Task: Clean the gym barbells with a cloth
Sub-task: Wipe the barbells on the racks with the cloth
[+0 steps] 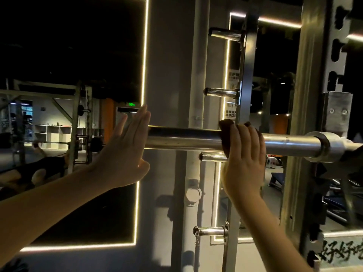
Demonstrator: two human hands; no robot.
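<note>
Far left, dim gym background: we see cubby shelves [59, 132] low against the wall and a green exit sign [132, 104] above a doorway. A lit light strip [145, 55] runs vertically just right of that.

Our left hand [125, 146] is up, flat, fingers straight and together, holding nothing. The palm faces the free end of the barbell [184, 139]. It looks to be touching the end, but we cannot tell for sure.

The barbell lies horizontal at chest height across the middle of the view. Its chrome sleeve runs from the left hand off to the right.

Behind it, short chrome pegs [222, 92] stick out leftward from a post, stacked above and below the bar.

A brown cloth [225, 134] is wrapped over the sleeve. Our right hand [245, 154] grips it from above, fingers curled over the top of the bar and the cloth pinned between palm and metal.

Further right, the sleeve meets a thick collar [324, 146] just beside the rack upright [306, 114], a steel post with holes.
</note>
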